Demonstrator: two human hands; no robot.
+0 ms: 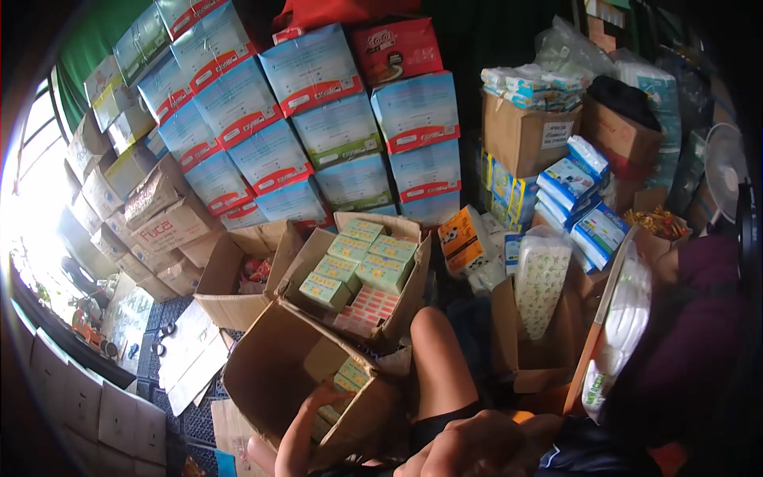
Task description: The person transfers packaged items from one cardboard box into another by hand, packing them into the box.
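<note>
My left hand (324, 395) reaches into the open near carton (274, 374), which tilts toward me. Its fingers are curled over a small pale green box (340, 404) at the carton's right side. More green boxes (352, 374) lie just beyond the fingers. My right hand (459, 447) is low in front of my body, fingers bent; whatever it may hold is hidden. Behind the near carton stands another open carton (419, 266), with several pale green printed boxes (381, 270) stacked above a layer of red-and-white packs (367, 310).
Tall stacks of blue-and-red cartons (254, 151) rise at the back. An open carton with red items (208, 274) stands left. To the right are blue packs (572, 187), a carton with a leaf-patterned pack (543, 274) and a fan (723, 171). Flattened cardboard (191, 350) lies on the floor.
</note>
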